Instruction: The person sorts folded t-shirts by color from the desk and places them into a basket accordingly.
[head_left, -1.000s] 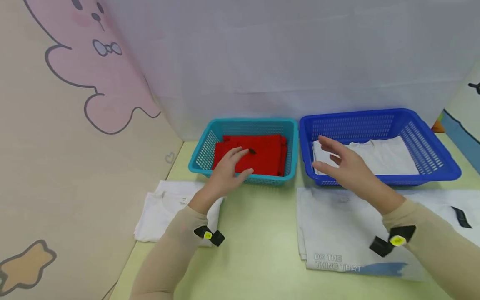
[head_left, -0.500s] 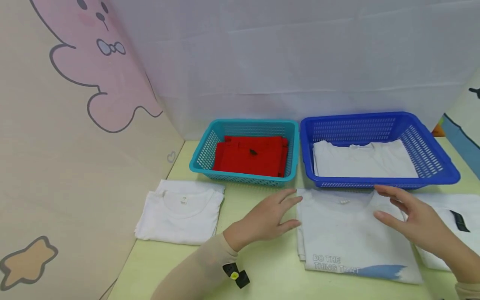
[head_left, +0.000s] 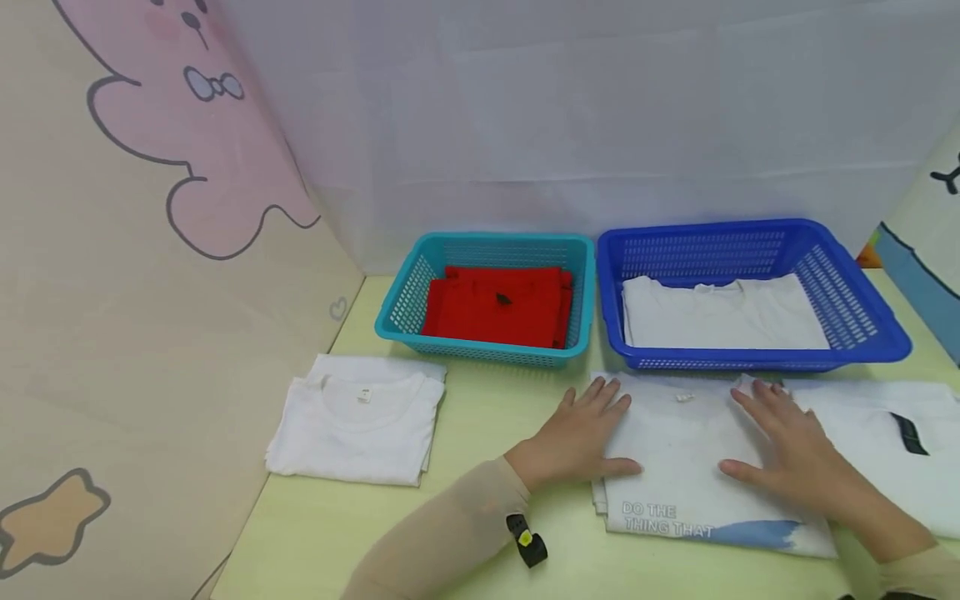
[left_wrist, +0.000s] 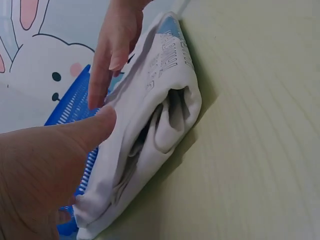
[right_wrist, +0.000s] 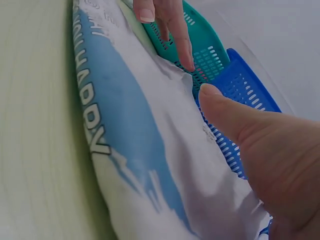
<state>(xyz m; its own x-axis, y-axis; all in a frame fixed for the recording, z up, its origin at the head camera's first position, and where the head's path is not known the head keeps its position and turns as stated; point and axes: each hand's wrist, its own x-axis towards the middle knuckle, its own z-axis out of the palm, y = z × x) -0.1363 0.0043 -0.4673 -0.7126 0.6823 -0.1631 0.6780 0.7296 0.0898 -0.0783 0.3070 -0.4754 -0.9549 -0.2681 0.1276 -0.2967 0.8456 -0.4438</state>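
A folded white shirt with lettering and a blue brush mark [head_left: 682, 467] lies on the table before the blue basket. My left hand [head_left: 577, 437], fingers spread and fairly straight, is at its left edge. On its right upper part lies my right hand [head_left: 795, 454], fingers also spread. Neither hand pinches the cloth in the head view. In the left wrist view the shirt's [left_wrist: 165, 90] layered folded side shows beside my left thumb [left_wrist: 90, 130]. The right wrist view shows my right thumb [right_wrist: 235, 115] over the collar side of the shirt [right_wrist: 185, 145].
A teal basket [head_left: 487, 354] holds red folded clothes [head_left: 498, 312]. The blue basket [head_left: 750, 358] holds a white folded garment [head_left: 720, 317]. Another white shirt [head_left: 360, 429] lies at the left, and a white garment with a black patch [head_left: 870, 417] at the right.
Both hands have come down and toward the near side, from in front of the baskets to the lettered shirt. The left hand has also moved right. The clothes look unmoved.
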